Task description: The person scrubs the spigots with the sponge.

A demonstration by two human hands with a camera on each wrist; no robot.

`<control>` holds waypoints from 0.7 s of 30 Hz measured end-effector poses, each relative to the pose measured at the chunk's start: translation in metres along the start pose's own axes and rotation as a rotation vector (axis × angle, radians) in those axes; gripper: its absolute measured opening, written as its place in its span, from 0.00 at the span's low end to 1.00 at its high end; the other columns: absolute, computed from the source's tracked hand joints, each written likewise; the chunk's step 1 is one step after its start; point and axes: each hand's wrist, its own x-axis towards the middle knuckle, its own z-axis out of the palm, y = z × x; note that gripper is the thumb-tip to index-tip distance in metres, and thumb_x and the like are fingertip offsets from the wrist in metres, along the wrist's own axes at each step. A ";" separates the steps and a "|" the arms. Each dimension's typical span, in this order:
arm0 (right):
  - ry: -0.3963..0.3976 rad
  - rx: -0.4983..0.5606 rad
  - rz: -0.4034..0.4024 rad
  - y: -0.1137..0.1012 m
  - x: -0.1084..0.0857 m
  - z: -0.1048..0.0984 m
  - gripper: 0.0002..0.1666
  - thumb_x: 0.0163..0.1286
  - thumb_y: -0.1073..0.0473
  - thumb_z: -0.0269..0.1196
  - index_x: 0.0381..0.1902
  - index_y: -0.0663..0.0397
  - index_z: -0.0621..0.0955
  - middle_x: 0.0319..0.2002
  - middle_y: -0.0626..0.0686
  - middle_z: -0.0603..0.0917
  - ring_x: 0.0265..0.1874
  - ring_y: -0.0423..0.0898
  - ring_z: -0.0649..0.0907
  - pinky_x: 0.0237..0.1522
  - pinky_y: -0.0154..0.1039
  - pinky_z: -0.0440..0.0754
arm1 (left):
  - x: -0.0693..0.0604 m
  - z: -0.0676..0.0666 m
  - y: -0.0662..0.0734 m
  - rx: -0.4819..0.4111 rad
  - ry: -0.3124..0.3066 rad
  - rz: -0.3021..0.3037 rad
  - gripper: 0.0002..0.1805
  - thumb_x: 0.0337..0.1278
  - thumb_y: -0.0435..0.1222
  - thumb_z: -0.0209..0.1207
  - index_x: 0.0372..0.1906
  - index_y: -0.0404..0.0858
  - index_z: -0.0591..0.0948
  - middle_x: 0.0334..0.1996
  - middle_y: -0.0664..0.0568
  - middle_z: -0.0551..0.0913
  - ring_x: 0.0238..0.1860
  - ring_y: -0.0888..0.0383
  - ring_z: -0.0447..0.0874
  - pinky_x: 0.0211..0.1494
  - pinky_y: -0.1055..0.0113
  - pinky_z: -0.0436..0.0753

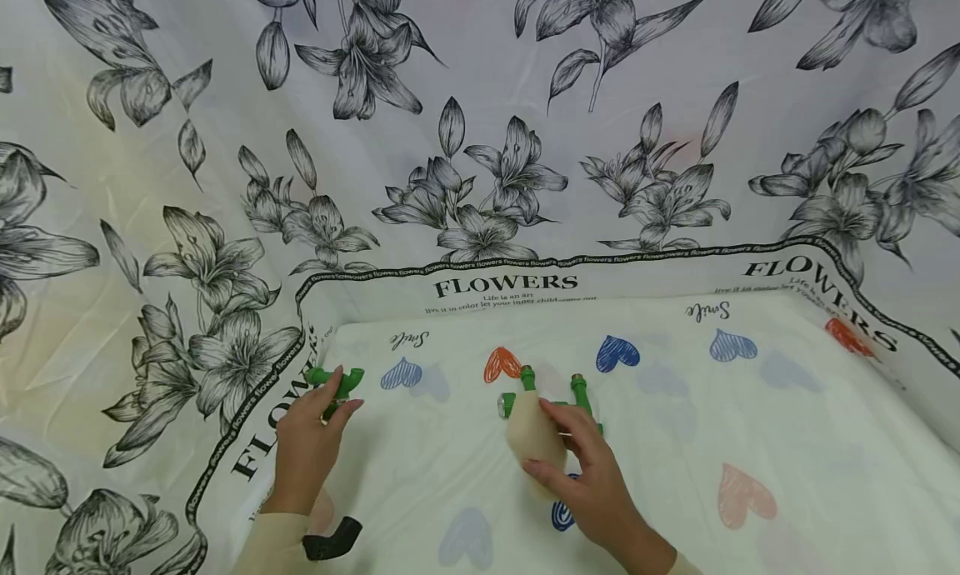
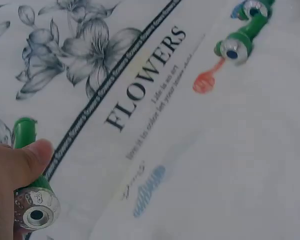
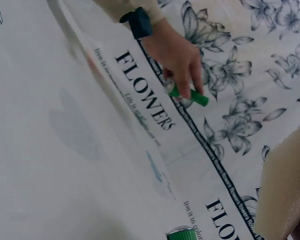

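My left hand (image 1: 307, 454) pinches a green tube-shaped fitting (image 1: 350, 382) at the left edge of the bed-like surface. In the left wrist view this fitting (image 2: 25, 132) ends in a silvery cap with a dark round hole. My right hand (image 1: 596, 483) grips a beige, rounded sponge-like piece (image 1: 534, 437) between thumb and fingers, above the middle of the sheet. More green fittings (image 1: 582, 393) with silvery ends lie behind that piece, which partly covers them. In the right wrist view the beige piece (image 3: 282, 185) fills the right side.
A white sheet (image 1: 667, 492) printed with hearts covers the surface. Black-and-white flowered fabric (image 1: 480, 175) rises at the back and left. A dark band (image 1: 332, 540) circles the left wrist.
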 end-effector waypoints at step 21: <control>0.018 -0.038 0.034 0.004 0.002 -0.008 0.41 0.72 0.62 0.77 0.79 0.42 0.75 0.68 0.46 0.77 0.64 0.50 0.79 0.62 0.41 0.85 | -0.070 -0.003 -0.052 0.209 -0.288 -0.262 0.25 0.60 0.36 0.80 0.60 0.29 0.88 0.46 0.31 0.79 0.48 0.32 0.84 0.52 0.37 0.85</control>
